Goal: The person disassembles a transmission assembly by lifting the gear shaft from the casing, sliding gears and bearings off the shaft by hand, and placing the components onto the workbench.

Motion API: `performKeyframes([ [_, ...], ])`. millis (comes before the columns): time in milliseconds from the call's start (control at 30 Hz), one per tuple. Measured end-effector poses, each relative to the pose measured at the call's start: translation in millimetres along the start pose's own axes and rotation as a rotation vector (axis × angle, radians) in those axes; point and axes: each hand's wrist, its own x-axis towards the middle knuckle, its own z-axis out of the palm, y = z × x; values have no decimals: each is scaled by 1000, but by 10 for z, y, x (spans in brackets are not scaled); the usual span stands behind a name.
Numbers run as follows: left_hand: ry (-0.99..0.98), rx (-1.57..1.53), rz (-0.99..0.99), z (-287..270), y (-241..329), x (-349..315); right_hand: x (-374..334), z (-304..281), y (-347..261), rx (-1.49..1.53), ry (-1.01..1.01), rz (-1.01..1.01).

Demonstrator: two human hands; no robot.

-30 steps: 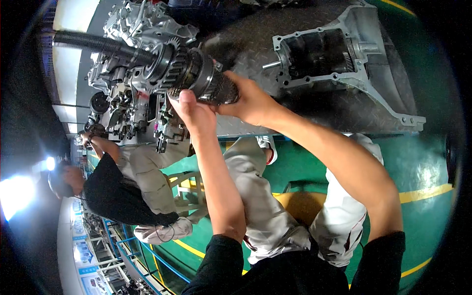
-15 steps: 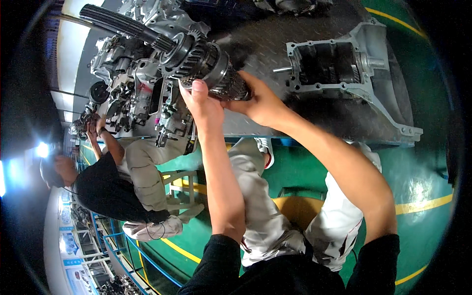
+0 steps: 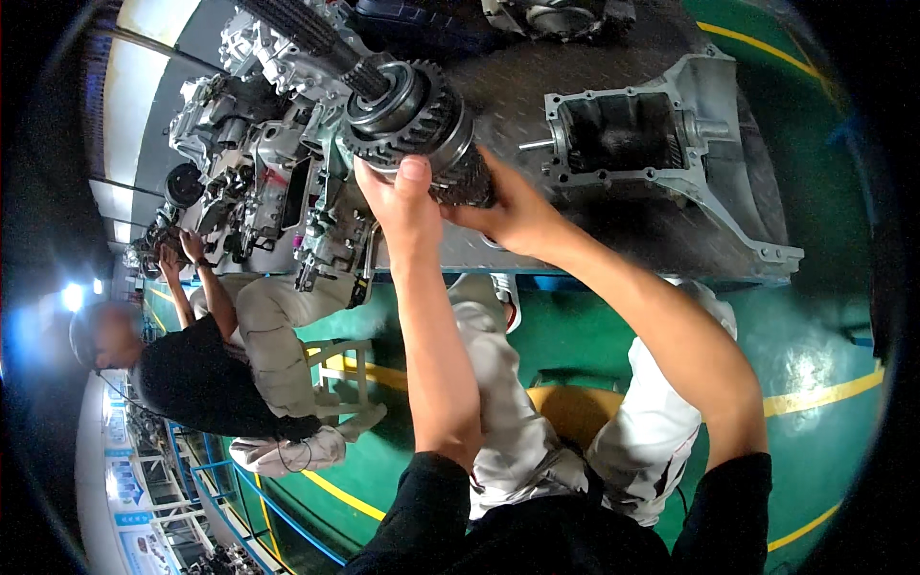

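Observation:
Between my two hands is a gear shaft (image 3: 407, 120), a dark splined shaft with a stack of toothed gears and a shiny bearing ring. It is held tilted above the table, its long splined end pointing to the far left. My left hand (image 3: 407, 196) wraps the gear stack from the near left side, thumb up against a large gear. My right hand (image 3: 513, 206) grips the near right end of the stack, its fingers partly hidden behind the gears. To the right on the table lies an open grey gearbox housing (image 3: 661, 177) with a dark hollow and a thin pin sticking out leftward.
Metal engine and gearbox parts (image 3: 268, 172) crowd the table's left side. Another casting (image 3: 556, 17) lies at the far edge. The dark metal tabletop (image 3: 460, 254) ends just before my knees. At the left a co-worker (image 3: 211, 374) sits on a stool, hands on other parts.
The gear shaft has swung in my hands, so its bearing end now faces more toward me and sits farther right. Both hands keep their grip. The whole view has shifted slightly.

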Motion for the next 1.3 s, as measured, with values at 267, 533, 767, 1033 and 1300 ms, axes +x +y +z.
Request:
performKeyframes([
  [267, -65, 2, 11, -105, -157, 85, 18, -106, -111, -83, -61, -13],
  [533, 44, -31, 10, 9, -49, -42, -112, -152, -353, -388, -146, 146],
  [767, 117, 40, 17, -61, -29, -35, -398, -114, -123, -754, -107, 30],
  [1033, -3, 10, 89, -144, -141, 82, -483, -165, 103, -1223, -258, 56],
  [1300, 19, 28, 66, -73, -164, 105, -428, -187, 318, -1102, -84, -21],
])
